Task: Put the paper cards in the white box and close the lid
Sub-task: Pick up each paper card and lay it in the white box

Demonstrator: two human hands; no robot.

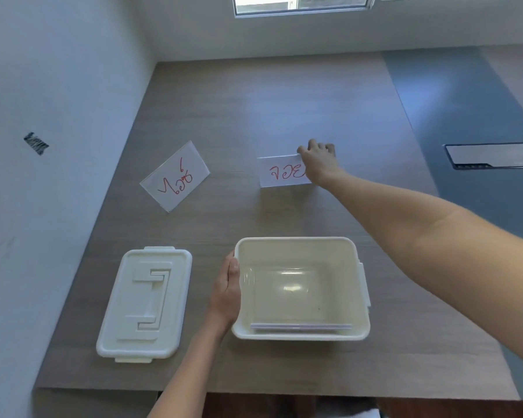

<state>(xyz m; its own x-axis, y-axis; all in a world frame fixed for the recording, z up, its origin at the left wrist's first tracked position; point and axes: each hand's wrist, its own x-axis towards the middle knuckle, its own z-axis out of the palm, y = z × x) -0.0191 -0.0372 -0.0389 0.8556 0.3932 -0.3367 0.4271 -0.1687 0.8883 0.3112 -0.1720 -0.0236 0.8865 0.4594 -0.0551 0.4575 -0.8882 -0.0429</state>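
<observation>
The white box (363,297) stands open near the table's front edge, with a flat card (301,327) lying inside against its near wall. My left hand (226,292) rests flat against the box's left wall. The white lid (145,301) lies flat on the table to the left of the box. Farther back, a paper card with red writing (280,173) lies on the table; my right hand (319,159) has its fingers curled over the card's right end. A second paper card with red writing (175,176) lies at an angle at the back left, untouched.
The wooden table (254,101) meets a white wall on the left and at the back. A grey strip with a black-framed hatch (491,155) runs along the right side. A window sits above the back wall.
</observation>
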